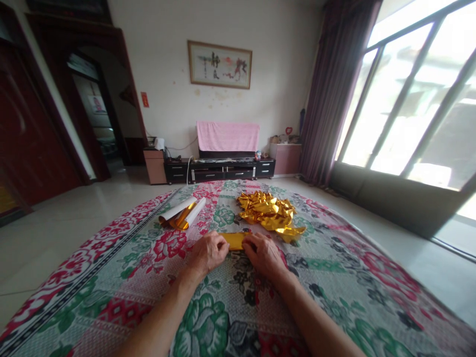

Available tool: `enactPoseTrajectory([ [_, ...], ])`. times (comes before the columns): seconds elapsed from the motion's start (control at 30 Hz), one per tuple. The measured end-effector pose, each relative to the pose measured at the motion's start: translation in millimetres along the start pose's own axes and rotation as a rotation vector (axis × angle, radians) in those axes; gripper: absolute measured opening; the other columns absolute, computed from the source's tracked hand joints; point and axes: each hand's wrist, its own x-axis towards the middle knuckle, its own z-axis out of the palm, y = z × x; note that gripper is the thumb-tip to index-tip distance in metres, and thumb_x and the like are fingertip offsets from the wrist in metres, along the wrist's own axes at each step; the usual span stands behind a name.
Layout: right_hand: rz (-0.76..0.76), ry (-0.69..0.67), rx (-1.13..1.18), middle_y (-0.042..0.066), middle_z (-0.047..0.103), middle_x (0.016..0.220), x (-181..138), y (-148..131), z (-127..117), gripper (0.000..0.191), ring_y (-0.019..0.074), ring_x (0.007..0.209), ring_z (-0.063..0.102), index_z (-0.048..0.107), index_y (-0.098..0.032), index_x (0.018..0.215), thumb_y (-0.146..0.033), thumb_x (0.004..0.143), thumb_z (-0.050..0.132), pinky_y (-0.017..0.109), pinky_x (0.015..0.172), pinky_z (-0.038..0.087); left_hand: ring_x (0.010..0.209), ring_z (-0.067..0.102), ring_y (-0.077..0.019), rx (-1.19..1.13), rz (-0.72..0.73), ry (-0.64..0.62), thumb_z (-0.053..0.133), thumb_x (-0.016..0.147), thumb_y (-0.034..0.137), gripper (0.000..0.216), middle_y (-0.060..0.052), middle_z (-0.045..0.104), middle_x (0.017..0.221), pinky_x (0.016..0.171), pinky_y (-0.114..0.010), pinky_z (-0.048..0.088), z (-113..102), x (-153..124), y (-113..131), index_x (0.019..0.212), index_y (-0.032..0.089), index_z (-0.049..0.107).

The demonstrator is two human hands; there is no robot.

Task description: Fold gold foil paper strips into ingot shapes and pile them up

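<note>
A flat strip of gold foil paper (pixel 234 241) stretches between my two hands, low over the table. My left hand (pixel 210 252) pinches its left end, with the fingers curled in. At the right end, my right hand (pixel 262 253) grips the foil in the same way, its fingertips mostly hidden behind the knuckles. Just beyond my right hand lies a heap of folded gold foil pieces (pixel 266 210), shiny and pointed. Some curled sheets of gold paper with white backs (pixel 181 213) rest on the cloth beyond my left hand.
A round table wears a flowered tablecloth (pixel 203 322) in green, red and grey. Past its far edge stand a low black cabinet (pixel 223 171) and a pink cloth (pixel 228 136) draped over something. A purple curtain (pixel 325 99) and large windows are at the right, doorways at the left.
</note>
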Motion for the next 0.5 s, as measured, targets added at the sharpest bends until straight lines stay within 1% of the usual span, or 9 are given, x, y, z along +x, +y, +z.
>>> enactPoseTrajectory([
  [0.13,0.036,-0.004,-0.020,0.001,0.057,0.072,2.2,0.6,1.2,0.023,0.0111,0.066,0.052,0.065,-0.022,0.079,-0.028,0.086,0.044,0.021,0.063,0.032,0.069,0.055,-0.0124,0.011,-0.022,0.025,0.053,0.078,0.030,0.017,-0.002,0.056,0.075,0.064,-0.023,0.039,1.2,0.2,0.2,0.068,0.018,0.061],
  [0.27,0.052,-0.021,-0.020,0.002,0.055,0.075,2.5,1.5,1.3,0.024,0.0113,0.069,0.052,0.066,-0.022,0.080,-0.029,0.086,0.044,0.020,0.063,0.033,0.069,0.055,-0.0124,-0.013,-0.032,0.032,0.055,0.077,0.029,0.016,-0.002,0.055,0.075,0.064,-0.023,0.040,2.2,0.6,-1.7,0.066,0.018,0.059],
  [0.4,0.038,-0.023,-0.009,0.002,0.054,0.077,2.4,3.0,1.1,0.024,0.0111,0.071,0.052,0.066,-0.022,0.082,-0.027,0.086,0.044,0.020,0.065,0.034,0.069,0.055,-0.0120,-0.057,-0.003,0.022,0.054,0.077,0.026,0.014,-0.002,0.055,0.075,0.066,-0.023,0.041,1.6,-0.5,-5.9,0.067,0.017,0.059],
  [0.5,0.023,-0.035,0.008,0.002,0.054,0.076,2.1,3.6,0.5,0.024,0.0108,0.070,0.052,0.066,-0.021,0.080,-0.026,0.086,0.043,0.020,0.066,0.034,0.070,0.055,-0.0118,-0.080,0.021,0.016,0.051,0.078,0.022,0.013,-0.003,0.055,0.076,0.067,-0.023,0.041,1.5,-1.6,-8.6,0.069,0.017,0.059],
])
